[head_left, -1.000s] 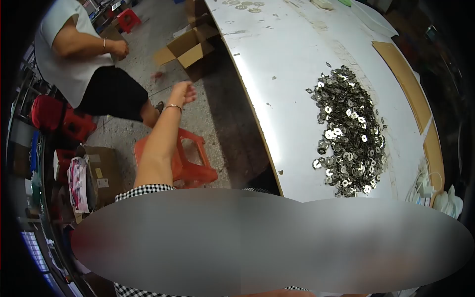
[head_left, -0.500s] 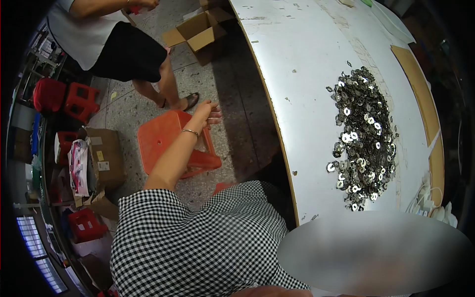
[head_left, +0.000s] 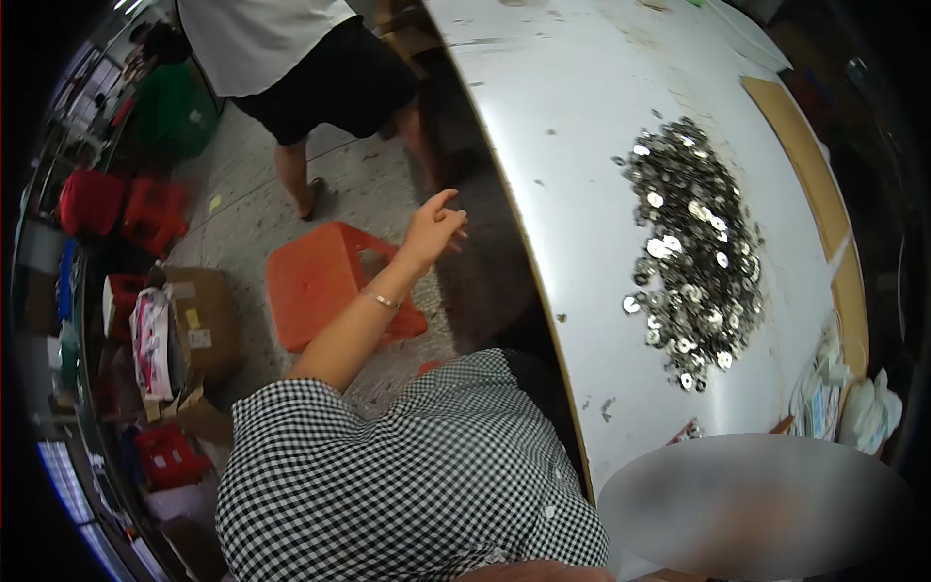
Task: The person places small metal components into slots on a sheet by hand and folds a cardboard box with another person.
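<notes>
My left hand (head_left: pixel 435 231) reaches out beside the table's edge, over the floor, with a bracelet (head_left: pixel 381 299) on the wrist. Its fingers are apart and loosely bent, with nothing visible in them. Below and left of the forearm stands an orange plastic stool (head_left: pixel 310 281), partly covered by the arm. On the white table (head_left: pixel 572 223), to the right of the hand and apart from it, lies a heap of small shiny metal pieces (head_left: pixel 693 252), many with a hole. My right hand does not show; a blurred oval covers the lower right.
A person in black shorts (head_left: pixel 335 82) stands ahead at the table's left side. Cardboard boxes (head_left: pixel 206 320) and red stools (head_left: pixel 155 213) line the left. A cardboard strip (head_left: pixel 795 160) runs along the table's far edge, near a white plastic bag (head_left: pixel 871 412).
My left hand has moved right, closer to the table's edge. The person ahead has moved right, in front of the open carton. The view has shifted slightly; a small packet now shows near the blur.
</notes>
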Demonstrator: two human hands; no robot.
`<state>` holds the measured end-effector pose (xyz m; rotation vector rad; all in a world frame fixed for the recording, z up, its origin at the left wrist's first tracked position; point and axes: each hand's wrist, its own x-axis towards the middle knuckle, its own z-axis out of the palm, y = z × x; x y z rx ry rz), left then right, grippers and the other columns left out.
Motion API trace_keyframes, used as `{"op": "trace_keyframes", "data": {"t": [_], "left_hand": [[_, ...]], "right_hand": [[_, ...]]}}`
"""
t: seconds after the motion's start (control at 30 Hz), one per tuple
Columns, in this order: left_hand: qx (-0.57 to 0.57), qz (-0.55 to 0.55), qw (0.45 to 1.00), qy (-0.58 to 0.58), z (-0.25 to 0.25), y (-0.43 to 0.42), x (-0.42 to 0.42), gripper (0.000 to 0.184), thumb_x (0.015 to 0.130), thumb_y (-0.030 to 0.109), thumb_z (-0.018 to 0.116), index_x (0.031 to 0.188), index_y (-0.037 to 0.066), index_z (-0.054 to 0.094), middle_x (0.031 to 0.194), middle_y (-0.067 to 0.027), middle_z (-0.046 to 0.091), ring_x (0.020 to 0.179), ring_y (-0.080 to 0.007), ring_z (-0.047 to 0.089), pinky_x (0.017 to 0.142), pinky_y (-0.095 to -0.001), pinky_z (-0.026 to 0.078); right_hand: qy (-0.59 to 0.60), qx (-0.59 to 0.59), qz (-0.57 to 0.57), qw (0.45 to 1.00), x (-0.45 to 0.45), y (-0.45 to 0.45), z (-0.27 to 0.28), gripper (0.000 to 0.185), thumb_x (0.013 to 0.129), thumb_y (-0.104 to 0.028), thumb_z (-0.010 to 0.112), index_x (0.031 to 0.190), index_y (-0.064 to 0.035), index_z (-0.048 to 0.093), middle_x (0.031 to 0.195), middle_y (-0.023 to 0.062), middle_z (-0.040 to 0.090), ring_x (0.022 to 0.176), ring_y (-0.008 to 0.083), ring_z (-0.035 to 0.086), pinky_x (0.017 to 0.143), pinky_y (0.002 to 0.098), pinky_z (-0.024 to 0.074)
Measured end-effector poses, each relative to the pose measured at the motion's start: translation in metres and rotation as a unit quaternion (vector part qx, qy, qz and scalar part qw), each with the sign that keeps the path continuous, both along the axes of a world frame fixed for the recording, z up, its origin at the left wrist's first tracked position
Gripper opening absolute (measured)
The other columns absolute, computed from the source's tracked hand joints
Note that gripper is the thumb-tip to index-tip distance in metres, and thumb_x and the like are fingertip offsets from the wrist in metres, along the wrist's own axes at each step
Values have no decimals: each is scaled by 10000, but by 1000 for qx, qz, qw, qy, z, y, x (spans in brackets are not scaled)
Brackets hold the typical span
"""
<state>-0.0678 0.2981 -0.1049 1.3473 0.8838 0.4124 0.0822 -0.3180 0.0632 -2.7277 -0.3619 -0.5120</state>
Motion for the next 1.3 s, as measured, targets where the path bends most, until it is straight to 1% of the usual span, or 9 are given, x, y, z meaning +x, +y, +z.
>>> {"op": "trace_keyframes", "data": {"t": [0.17, 0.33, 0.43, 0.53, 0.77, 0.87, 1.03, 1.2, 1.3], "left_hand": [[109, -52, 985, -125, 38, -55, 30, 595, 966, 119, 642, 1496, -13, 406, 956, -75, 699, 789, -112, 660, 629, -258, 556], [80, -48, 989, -117, 67, -74, 30, 594, 962, 116, 652, 1487, -27, 412, 947, -44, 683, 773, -79, 641, 619, -211, 526], [158, -50, 982, -88, 65, -73, 16, 570, 990, 99, 618, 1510, 1, 405, 1020, -67, 669, 803, -94, 641, 646, -215, 541], [199, -66, 968, -137, 75, -88, 19, 480, 977, 66, 618, 1435, -18, 501, 958, -37, 678, 776, -71, 630, 640, -207, 530], [238, -215, 927, -196, 108, -156, 48, 358, 950, -4, 613, 1308, -11, 627, 977, -53, 688, 815, -93, 631, 719, -236, 529], [341, -352, 844, -218, 98, -180, 59, 334, 931, -26, 614, 1263, -27, 643, 1030, -97, 686, 862, -154, 655, 779, -281, 544], [384, -512, 711, -290, 105, -235, 65, 368, 794, -32, 701, 1160, -10, 671, 1085, -172, 684, 1013, -316, 668, 911, -374, 545], [380, -563, 658, -327, 115, -259, 72, 349, 798, 28, 725, 1144, 21, 680, 1120, -182, 668, 1092, -349, 637, 948, -426, 530], [376, -567, 658, -323, 112, -256, 73, 348, 799, 51, 738, 1141, 29, 681, 1119, -165, 667, 1089, -344, 633, 954, -430, 523]], "right_hand": [[-21, 2, -24, 999, -25, -6, 7, 330, 1000, -86, 598, 1316, 11, 600, 1254, 152, 650, 1099, 239, 616, 863, 336, 485], [-35, 30, -67, 997, -51, -21, 1, 315, 992, -74, 606, 1296, 5, 619, 1217, 127, 652, 1064, 215, 607, 853, 328, 480], [-9, 51, -104, 993, -62, -27, -2, 321, 976, -67, 609, 1288, 10, 612, 1221, 146, 656, 1092, 244, 620, 872, 359, 473], [-11, 59, -98, 993, -66, -33, -6, 329, 960, -56, 619, 1285, -1, 624, 1244, 150, 658, 1088, 247, 628, 863, 355, 484], [-29, 88, -84, 992, -69, -15, -5, 351, 888, -23, 688, 1238, -30, 658, 1211, 145, 665, 1056, 267, 649, 855, 370, 515], [4, 124, -73, 990, -71, -1, 0, 324, 877, -37, 705, 1197, -14, 666, 1125, 148, 688, 898, 249, 666, 762, 358, 529], [72, 101, -36, 992, -73, 8, -13, 291, 868, -40, 711, 1151, 15, 669, 1009, 156, 697, 749, 242, 650, 654, 342, 504], [96, 92, -6, 991, -71, 9, -18, 282, 866, -37, 709, 1140, 16, 670, 1007, 156, 696, 733, 230, 642, 614, 341, 493], [97, 100, -7, 990, -70, 12, -20, 285, 864, -33, 699, 1146, 4, 673, 984, 109, 687, 729, 161, 613, 632, 290, 474]]}}
